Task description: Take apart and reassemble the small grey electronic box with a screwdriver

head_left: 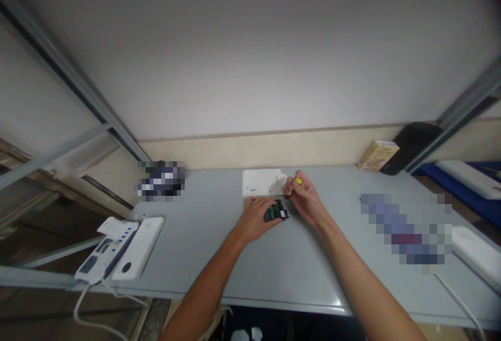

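My left hand (256,218) is wrapped around a small dark device (278,212), holding it down on the table. A green circuit board shows in the device's open face; its left part is hidden under my fingers. Just to the right and slightly farther off, my right hand (309,200) is closed on what looks like a small screwdriver (298,180), of which only the yellow end stands out. Its tip is hidden. Behind both hands lies a white sheet (261,177) with several tiny dark pieces, perhaps screws, near its front edge.
On the grey table (195,247), a white power strip (105,252) and a flat white box (139,249) lie at left. Blurred-out items sit at back left and right. A yellow box (378,156) leans by a black object (410,148) against the back wall.
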